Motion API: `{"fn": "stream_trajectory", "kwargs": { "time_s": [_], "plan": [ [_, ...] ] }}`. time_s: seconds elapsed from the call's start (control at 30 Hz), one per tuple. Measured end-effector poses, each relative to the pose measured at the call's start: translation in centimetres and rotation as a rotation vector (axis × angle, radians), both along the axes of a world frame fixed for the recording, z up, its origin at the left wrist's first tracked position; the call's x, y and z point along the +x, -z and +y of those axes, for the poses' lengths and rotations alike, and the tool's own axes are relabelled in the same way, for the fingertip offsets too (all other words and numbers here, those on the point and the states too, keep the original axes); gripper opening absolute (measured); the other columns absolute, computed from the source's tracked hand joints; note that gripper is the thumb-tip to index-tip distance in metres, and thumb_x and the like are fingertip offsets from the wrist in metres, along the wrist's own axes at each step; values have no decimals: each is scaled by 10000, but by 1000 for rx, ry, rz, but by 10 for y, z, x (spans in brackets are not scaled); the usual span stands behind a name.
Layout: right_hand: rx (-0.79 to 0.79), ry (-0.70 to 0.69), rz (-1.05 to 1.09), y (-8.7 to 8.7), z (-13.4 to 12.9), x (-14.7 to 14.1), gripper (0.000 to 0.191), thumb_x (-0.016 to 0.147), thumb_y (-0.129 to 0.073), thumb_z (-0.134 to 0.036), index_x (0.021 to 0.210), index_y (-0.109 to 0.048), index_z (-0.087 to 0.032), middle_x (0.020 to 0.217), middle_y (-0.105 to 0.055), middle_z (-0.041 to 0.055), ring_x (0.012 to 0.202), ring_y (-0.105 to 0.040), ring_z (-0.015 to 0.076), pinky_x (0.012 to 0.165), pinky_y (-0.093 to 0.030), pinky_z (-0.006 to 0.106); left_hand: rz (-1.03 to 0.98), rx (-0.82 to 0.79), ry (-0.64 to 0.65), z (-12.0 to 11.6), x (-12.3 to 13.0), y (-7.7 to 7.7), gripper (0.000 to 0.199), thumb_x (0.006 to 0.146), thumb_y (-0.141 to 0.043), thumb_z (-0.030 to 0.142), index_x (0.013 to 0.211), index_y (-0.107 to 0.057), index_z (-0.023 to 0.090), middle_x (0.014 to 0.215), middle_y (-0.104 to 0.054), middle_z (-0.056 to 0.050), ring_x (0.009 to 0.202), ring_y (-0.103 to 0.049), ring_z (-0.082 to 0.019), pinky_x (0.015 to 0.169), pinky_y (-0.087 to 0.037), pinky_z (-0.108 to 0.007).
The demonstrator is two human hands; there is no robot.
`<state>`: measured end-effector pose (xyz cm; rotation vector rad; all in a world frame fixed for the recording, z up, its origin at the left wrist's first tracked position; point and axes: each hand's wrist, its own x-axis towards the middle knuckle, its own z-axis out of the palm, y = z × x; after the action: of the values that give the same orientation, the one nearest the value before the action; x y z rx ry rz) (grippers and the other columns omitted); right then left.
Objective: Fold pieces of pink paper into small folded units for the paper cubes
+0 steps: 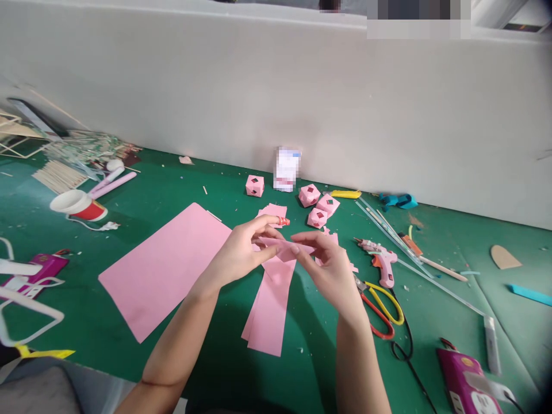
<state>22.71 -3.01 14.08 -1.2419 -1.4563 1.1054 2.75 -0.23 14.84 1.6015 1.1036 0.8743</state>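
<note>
I have my left hand [244, 253] and my right hand [330, 270] both pinched on a small pink paper piece [287, 249], one at each side, thumbs toward me. It is in front of me, over the pink strips [271, 322], which overlap on the green bench [228, 368]. A red wrap [283, 221] covers one fingertip of my left hand. Beside my left forearm lies a large pink sheet [164, 273], partly hidden by that arm. Beyond my hands, one pink paper ball [255, 186] with cut-out openings sits apart, and three similar balls [309, 196] cluster to its right. Near my right hand are a pink glue gun [379, 256] and scissors [383, 310] with red and yellow handles.
</note>
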Motion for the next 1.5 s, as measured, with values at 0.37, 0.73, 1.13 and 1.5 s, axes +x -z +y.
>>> {"fn": "stream_trajectory", "kwargs": {
  "time_s": [0.37, 0.73, 1.13, 1.5],
  "plan": [
    [-2, 47, -116, 5, 2, -1, 160, 905, -714, -374, 848, -769, -235, 840, -788, 12, 823, -722, 211, 771, -521, 316, -18, 64, -69, -4, 9, 1, 366, 866, -754, 253, 1214, -644, 272, 843, -772, 27, 858, -743, -183, 893, -572, -338],
    [36, 130, -117, 4, 3, 5, 185, 871, -753, -394, 810, -784, -222, 828, -792, 22, 774, -710, 200, 722, -514, 294, -43, 34, -185, 0, 5, -1, 483, 813, -818, 326, 1238, -601, 248, 841, -792, 10, 929, -776, -232, 909, -577, -352],
    [-89, 178, -84, 19, -24, 35, 232, 827, -769, -430, 770, -777, -205, 762, -757, 42, 735, -679, 208, 684, -493, 306, 41, -52, -52, 0, 4, 1, 563, 792, -822, 402, 1277, -587, 239, 847, -813, -10, 899, -777, -251, 839, -580, -350],
    [-376, 101, 115, 72, -61, 28, 407, 822, -754, -564, 763, -691, -166, 701, -743, 72, 615, -668, 178, 565, -459, 267, 142, -301, 61, -12, 0, 42, 479, 762, -821, 363, 1187, -627, 260, 789, -805, 15, 922, -780, -267, 885, -548, -358]
  ]
}}
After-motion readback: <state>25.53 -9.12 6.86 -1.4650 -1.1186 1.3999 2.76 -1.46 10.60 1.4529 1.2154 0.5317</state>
